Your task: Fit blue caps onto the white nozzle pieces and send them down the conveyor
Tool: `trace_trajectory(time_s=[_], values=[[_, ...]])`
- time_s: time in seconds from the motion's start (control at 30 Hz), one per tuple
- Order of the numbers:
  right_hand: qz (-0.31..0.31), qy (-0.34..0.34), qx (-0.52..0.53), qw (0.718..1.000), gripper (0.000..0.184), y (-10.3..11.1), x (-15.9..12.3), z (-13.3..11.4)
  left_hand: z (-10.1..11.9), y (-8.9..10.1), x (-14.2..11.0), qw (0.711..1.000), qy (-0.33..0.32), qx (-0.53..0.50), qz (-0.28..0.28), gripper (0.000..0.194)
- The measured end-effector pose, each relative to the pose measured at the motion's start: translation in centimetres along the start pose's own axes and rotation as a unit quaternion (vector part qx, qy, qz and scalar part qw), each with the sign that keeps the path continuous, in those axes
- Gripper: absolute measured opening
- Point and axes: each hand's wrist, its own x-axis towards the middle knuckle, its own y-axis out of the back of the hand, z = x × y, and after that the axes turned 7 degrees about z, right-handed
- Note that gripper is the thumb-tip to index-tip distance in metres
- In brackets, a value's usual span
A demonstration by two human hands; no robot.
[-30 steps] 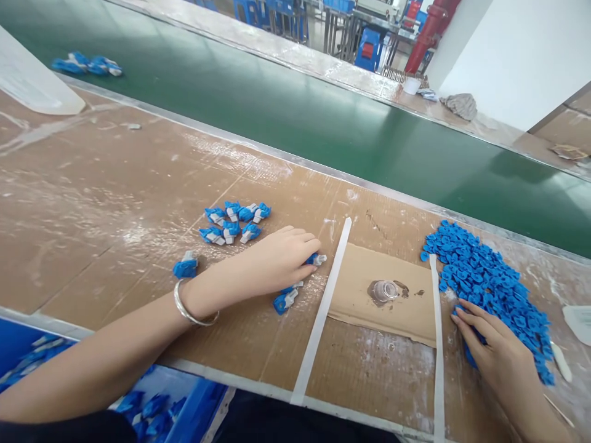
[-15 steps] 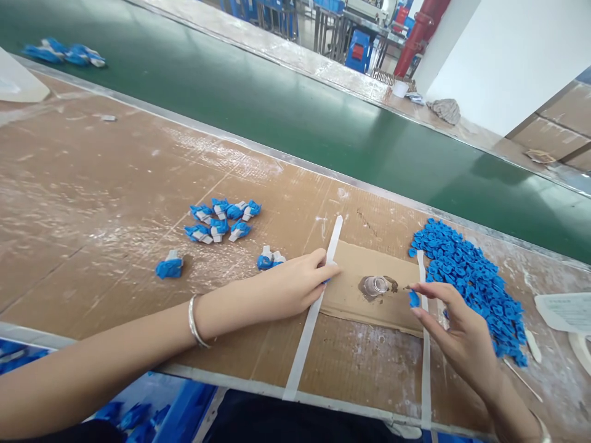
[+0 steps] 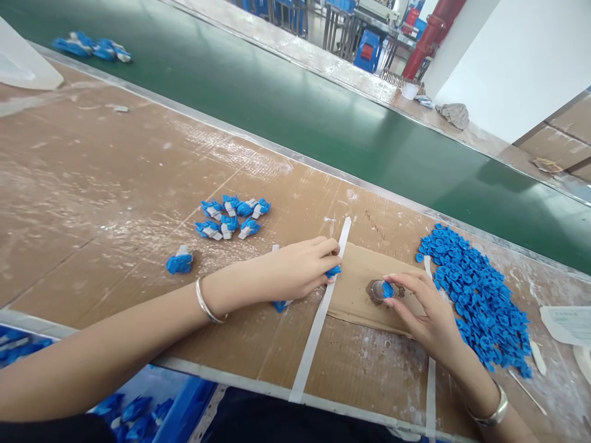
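Note:
My right hand pinches a small blue plastic piece between thumb and fingertips. It holds the piece at the rim of a small clear cup, which stands on a cardboard sheet among dark stains. My left hand is closed on a blue part, mostly covered by the fingers, above a white tape strip. Under the left wrist lie more blue-and-grey parts, partly hidden. A group of blue-and-grey parts and a single one lie left of that hand.
A heap of small blue pieces covers the right of the cardboard-topped table, with a white stick and a thin swab beside it. Behind runs a green conveyor belt carrying blue-and-white parts. A blue bin sits below the front edge.
My right hand has moved left with the blue piece, from beside the heap to the clear cup. My left hand stays near the tape, its blue part showing more. The view has shifted slightly.

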Motion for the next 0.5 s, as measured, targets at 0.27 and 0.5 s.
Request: trace_trajectory(time_s=[0.27, 0.5], values=[[0.114, -0.19, 0.28, 0.934, 0.026, 0.1, -0.4, -1.9, 3.3, 0.1, 0.2, 0.749, 0.231, -0.62, 0.025, 0.019], [0.153, -0.28, 0.443, 0.838, 0.023, -0.5, 0.5, -4.6, 4.1, -2.1, 0.1, 0.665, 0.287, -0.689, 0.027, 0.02]])
